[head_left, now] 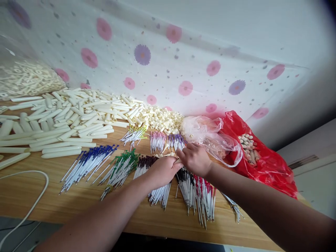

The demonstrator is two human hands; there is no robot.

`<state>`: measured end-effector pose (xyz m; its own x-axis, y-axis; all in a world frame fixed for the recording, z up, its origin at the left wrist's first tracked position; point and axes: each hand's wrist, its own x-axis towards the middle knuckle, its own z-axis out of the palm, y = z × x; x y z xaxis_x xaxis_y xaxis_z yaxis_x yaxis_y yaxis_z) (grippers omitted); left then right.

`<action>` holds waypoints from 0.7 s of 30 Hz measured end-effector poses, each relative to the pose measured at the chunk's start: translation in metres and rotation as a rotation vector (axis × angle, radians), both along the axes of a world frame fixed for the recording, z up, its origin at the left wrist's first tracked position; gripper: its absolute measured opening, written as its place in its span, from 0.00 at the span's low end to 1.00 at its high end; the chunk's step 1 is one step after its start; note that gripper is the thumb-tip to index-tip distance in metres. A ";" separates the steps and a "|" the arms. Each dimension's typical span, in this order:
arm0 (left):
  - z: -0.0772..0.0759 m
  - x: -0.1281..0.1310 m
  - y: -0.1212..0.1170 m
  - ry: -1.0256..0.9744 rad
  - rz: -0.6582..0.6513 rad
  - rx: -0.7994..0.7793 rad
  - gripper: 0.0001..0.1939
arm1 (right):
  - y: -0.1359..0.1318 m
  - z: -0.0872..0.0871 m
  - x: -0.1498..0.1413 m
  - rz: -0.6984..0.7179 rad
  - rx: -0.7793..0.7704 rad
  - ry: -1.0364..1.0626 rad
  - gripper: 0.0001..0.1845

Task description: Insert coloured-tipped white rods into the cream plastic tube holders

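My left hand (163,170) and my right hand (195,159) meet over the middle of the table, both closed with fingertips touching. Whatever they pinch between them is mostly hidden by the fingers. Below and around them lie bunches of slim white pen refills with coloured ends: blue (89,166), green (123,166), dark brown (144,163), black (187,183) and red (205,196). Behind the hands are smaller bunches with pink (157,141), purple (176,141) and yellow (134,134) ends. A few small cream parts lie just behind my left hand.
Cream pen barrels (63,122) are heaped at the left, beside a heap of short cream parts (162,119). A clear bag (26,77) of parts stands far left. At right are a clear plastic bag (207,133) and a red bag (273,168). A white cable (43,189) curves at left.
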<state>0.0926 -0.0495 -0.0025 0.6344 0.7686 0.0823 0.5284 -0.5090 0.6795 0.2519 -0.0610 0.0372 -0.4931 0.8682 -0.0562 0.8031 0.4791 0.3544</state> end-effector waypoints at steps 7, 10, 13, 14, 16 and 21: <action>-0.009 0.007 -0.012 0.300 0.116 0.203 0.20 | 0.005 -0.005 0.002 0.003 -0.248 -0.034 0.02; -0.005 0.005 -0.007 0.176 0.087 0.133 0.20 | -0.001 -0.001 0.006 -0.007 -0.037 0.003 0.06; -0.003 0.002 -0.003 0.062 0.011 0.053 0.21 | -0.004 -0.005 0.008 0.039 0.108 0.053 0.09; -0.002 0.001 -0.004 0.072 0.015 0.060 0.21 | -0.004 -0.007 0.009 0.058 0.095 0.063 0.08; 0.000 0.002 -0.009 0.144 0.058 0.114 0.20 | -0.003 -0.010 0.009 0.083 0.030 0.071 0.05; 0.024 -0.011 -0.014 0.192 0.217 0.249 0.19 | 0.008 0.014 -0.001 0.124 0.068 0.156 0.07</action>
<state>0.0817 -0.0639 0.0220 0.4813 0.8580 0.1793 0.7475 -0.5086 0.4274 0.2508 -0.0532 0.0509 -0.5942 0.7997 0.0862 0.7875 0.5565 0.2649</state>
